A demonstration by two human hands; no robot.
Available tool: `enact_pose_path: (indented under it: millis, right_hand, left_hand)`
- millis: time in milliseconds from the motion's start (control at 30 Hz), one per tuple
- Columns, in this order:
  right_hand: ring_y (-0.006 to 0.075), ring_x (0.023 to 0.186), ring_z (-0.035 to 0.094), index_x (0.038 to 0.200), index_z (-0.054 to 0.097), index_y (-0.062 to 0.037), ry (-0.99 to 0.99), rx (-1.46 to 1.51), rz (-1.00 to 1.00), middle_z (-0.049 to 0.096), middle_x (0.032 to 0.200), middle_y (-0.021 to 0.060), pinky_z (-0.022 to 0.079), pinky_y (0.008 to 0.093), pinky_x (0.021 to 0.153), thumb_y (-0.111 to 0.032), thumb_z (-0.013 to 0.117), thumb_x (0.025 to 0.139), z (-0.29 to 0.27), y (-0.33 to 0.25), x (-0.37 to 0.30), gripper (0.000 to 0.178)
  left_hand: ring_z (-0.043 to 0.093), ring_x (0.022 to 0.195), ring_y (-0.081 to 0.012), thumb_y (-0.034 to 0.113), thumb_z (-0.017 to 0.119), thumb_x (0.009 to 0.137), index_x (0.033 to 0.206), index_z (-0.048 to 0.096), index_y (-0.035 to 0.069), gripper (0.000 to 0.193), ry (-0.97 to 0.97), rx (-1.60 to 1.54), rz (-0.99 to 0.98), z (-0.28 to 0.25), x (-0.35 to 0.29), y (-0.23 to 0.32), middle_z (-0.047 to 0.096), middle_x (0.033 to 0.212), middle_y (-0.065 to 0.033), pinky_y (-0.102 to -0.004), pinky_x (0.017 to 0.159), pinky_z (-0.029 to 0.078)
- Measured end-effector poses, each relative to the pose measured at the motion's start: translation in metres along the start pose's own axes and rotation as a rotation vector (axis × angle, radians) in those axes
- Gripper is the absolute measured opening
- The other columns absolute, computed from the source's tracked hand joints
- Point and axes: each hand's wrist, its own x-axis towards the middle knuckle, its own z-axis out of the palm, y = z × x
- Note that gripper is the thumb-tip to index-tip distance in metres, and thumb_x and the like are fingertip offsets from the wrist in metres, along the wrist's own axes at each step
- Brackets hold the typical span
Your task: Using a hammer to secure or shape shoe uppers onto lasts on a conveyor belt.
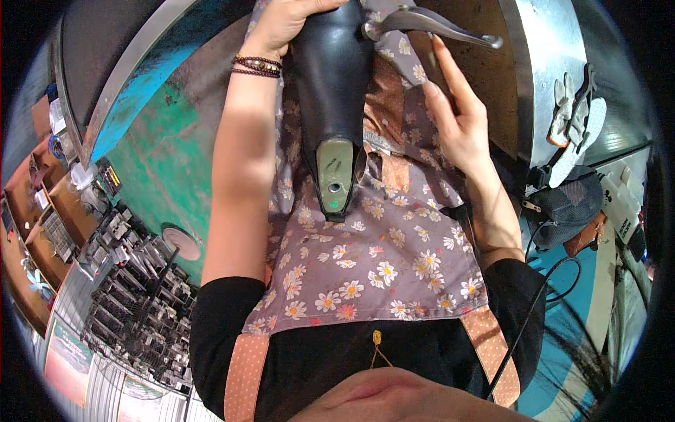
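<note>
A black tapered form (332, 77) fills the upper centre; the left hand (299, 15) is at its top, its grip cut off, so I can't tell; the right hand (463, 116), thumb and forefinger parted, is just below a curved grey lever (439, 27).

The form (330, 77) is black, its end plate (335, 156) olive, the apron (376, 281) mauve with white daisies.

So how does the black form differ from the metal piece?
The black form is dark and broad; the metal piece is silvery and slim. The black form tapers toward the person's body, while the metal piece curves out to the right. Both have shiny surfaces.
</note>
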Motion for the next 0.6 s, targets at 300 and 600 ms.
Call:
enact_pose_path:
  millis: [300,600]
  right_hand:
    - [0.0239,0.134,0.042,0.143,0.040,-0.0023,-0.331,0.058,0.058,0.045,0.144,0.0165,0.030,0.0344,0.111,-0.010,0.055,0.096,-0.018,-0.041,-0.010,0.050]
    - [0.0217,0.130,0.047,0.144,0.040,-0.0075,-0.490,0.044,-0.010,0.051,0.140,0.0129,0.037,0.0341,0.107,-0.010,0.051,0.097,-0.027,-0.053,0.012,0.049]
  left_hand:
    - [0.059,0.079,-0.0116,0.012,0.068,0.084,0.098,0.063,0.004,0.017,-0.031,-0.036,-0.038,0.002,-0.002,0.006,0.063,0.088,-0.0009,-0.0268,0.075,0.049]
    - [0.056,0.080,-0.0093,0.013,0.071,0.084,0.099,0.063,0.004,0.019,0.039,0.049,-0.015,0.014,-0.002,0.009,0.061,0.088,0.0016,-0.0239,0.075,0.047]
